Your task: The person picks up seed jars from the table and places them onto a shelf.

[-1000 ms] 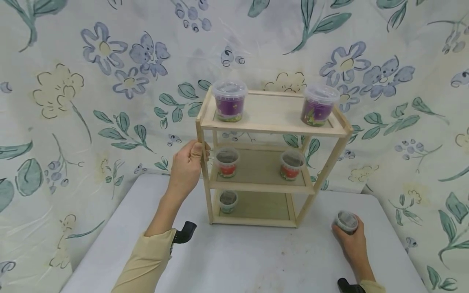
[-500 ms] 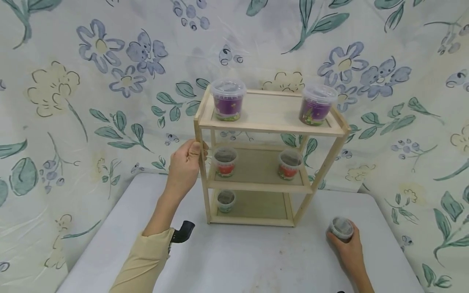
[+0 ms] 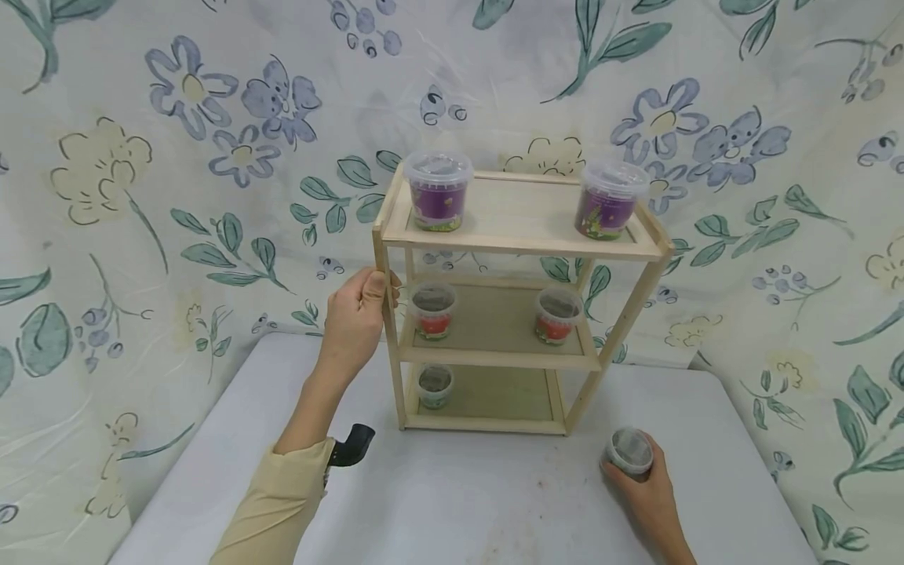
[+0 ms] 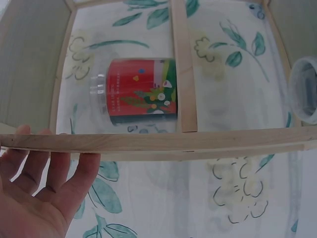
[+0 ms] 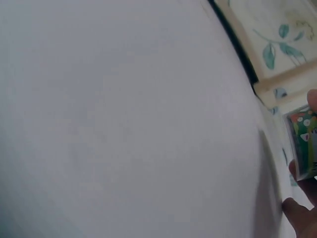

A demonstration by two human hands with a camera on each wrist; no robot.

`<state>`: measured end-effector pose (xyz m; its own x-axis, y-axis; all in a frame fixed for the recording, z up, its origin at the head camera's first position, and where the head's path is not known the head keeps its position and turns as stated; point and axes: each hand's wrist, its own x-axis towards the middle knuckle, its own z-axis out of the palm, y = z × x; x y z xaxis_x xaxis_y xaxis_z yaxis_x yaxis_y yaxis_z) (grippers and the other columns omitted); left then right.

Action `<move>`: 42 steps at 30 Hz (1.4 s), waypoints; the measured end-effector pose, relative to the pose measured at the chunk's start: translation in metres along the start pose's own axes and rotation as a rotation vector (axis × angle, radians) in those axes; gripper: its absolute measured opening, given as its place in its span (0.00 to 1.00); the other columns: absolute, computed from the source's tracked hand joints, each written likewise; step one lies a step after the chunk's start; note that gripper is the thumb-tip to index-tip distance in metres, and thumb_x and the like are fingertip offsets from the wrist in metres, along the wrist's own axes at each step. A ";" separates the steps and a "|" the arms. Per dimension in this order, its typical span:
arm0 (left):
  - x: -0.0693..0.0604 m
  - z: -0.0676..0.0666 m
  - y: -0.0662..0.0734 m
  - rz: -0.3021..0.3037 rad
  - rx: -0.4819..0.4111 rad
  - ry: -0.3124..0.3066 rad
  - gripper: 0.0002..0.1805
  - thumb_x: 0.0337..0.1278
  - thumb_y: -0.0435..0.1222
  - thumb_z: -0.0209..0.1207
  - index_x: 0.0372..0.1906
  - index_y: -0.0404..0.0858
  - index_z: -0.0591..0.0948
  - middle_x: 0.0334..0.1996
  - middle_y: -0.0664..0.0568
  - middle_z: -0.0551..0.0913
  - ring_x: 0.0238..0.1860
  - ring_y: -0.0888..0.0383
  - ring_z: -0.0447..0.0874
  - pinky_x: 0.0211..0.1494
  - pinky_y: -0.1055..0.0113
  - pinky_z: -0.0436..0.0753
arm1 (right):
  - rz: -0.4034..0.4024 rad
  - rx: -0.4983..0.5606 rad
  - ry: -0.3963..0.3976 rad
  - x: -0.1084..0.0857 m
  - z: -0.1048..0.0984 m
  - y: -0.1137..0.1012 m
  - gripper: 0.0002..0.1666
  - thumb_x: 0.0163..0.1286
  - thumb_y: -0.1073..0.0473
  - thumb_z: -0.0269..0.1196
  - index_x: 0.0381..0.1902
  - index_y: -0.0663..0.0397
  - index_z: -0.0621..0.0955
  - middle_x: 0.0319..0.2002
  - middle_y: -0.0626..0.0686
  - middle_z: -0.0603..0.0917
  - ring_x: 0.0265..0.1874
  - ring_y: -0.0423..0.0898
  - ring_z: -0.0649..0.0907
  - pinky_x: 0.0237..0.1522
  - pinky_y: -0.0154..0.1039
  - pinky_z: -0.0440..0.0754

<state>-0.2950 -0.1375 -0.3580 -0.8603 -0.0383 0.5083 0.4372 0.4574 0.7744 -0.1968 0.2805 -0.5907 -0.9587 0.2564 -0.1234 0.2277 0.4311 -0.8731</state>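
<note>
A three-tier wooden shelf (image 3: 494, 359) stands on the white table. My left hand (image 3: 355, 318) grips its left front post, fingers curled round the wood, as the left wrist view also shows. In my right hand (image 3: 646, 490) is a small clear plastic tub (image 3: 631, 451), pinched between thumb and fingers, right of the shelf's foot. Its green printed label (image 5: 306, 136) shows in the right wrist view. On the bottom tier a like small tub (image 3: 434, 387) sits at the left. Two red-labelled tubs, left (image 3: 434, 311) and right (image 3: 558, 315), occupy the middle tier.
Two larger lidded tubs with purple labels, left (image 3: 438, 192) and right (image 3: 611, 200), stand on the top tier. Behind the white table (image 3: 452, 494) hangs a flower-patterned sheet (image 3: 233, 94). A black wrist camera mount (image 3: 353, 445) juts from the left sleeve.
My right hand has carried the small tub to the left and nearer to me, towards the shelf's front. The left hand keeps its grip on the post; the view has shifted slightly.
</note>
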 end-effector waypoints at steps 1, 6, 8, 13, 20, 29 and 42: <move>0.000 0.000 0.000 0.002 -0.001 -0.001 0.30 0.77 0.52 0.39 0.42 0.30 0.80 0.35 0.39 0.83 0.39 0.46 0.82 0.45 0.51 0.82 | -0.010 0.007 -0.004 -0.002 0.003 -0.001 0.59 0.63 0.50 0.71 0.77 0.62 0.46 0.71 0.70 0.58 0.71 0.68 0.59 0.71 0.65 0.55; 0.000 0.001 -0.001 0.006 -0.008 0.005 0.29 0.77 0.51 0.40 0.41 0.30 0.80 0.34 0.39 0.83 0.38 0.47 0.82 0.44 0.52 0.81 | -0.084 0.045 -0.019 -0.007 0.018 -0.011 0.55 0.61 0.56 0.72 0.75 0.60 0.52 0.70 0.69 0.62 0.70 0.68 0.62 0.70 0.63 0.59; 0.000 0.001 -0.001 0.010 -0.011 0.012 0.28 0.77 0.50 0.41 0.41 0.30 0.80 0.33 0.39 0.83 0.38 0.47 0.82 0.44 0.52 0.82 | -0.130 0.035 -0.029 -0.007 0.026 -0.018 0.54 0.60 0.58 0.73 0.74 0.60 0.53 0.69 0.70 0.63 0.70 0.68 0.63 0.70 0.63 0.60; 0.001 0.001 -0.002 0.020 -0.018 0.017 0.26 0.78 0.48 0.42 0.40 0.31 0.80 0.32 0.39 0.83 0.37 0.48 0.82 0.43 0.52 0.82 | -0.235 0.009 -0.046 -0.005 0.047 -0.033 0.53 0.58 0.61 0.74 0.73 0.61 0.56 0.68 0.70 0.66 0.68 0.68 0.66 0.67 0.63 0.64; 0.002 0.001 -0.001 0.014 -0.008 0.013 0.27 0.78 0.49 0.40 0.40 0.31 0.80 0.33 0.39 0.83 0.36 0.51 0.81 0.40 0.57 0.80 | -0.340 -0.001 -0.074 0.005 0.075 -0.048 0.50 0.58 0.62 0.73 0.71 0.62 0.59 0.65 0.69 0.70 0.64 0.68 0.72 0.62 0.65 0.71; 0.002 0.000 -0.001 -0.009 -0.016 0.003 0.28 0.78 0.49 0.40 0.42 0.30 0.80 0.34 0.40 0.83 0.37 0.50 0.81 0.41 0.57 0.81 | -0.338 0.073 -0.078 0.022 0.093 -0.067 0.51 0.59 0.60 0.73 0.73 0.64 0.58 0.69 0.69 0.66 0.68 0.65 0.68 0.63 0.62 0.72; 0.001 0.001 -0.003 -0.021 -0.020 0.008 0.30 0.76 0.54 0.39 0.42 0.33 0.80 0.35 0.40 0.84 0.38 0.47 0.83 0.44 0.52 0.82 | -0.358 -0.004 -0.079 0.050 0.111 -0.085 0.49 0.60 0.59 0.72 0.72 0.65 0.59 0.64 0.68 0.72 0.64 0.63 0.73 0.63 0.60 0.73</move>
<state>-0.2976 -0.1379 -0.3599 -0.8675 -0.0546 0.4944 0.4241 0.4382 0.7925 -0.2828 0.1604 -0.5750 -0.9880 0.0209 0.1530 -0.1238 0.4851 -0.8657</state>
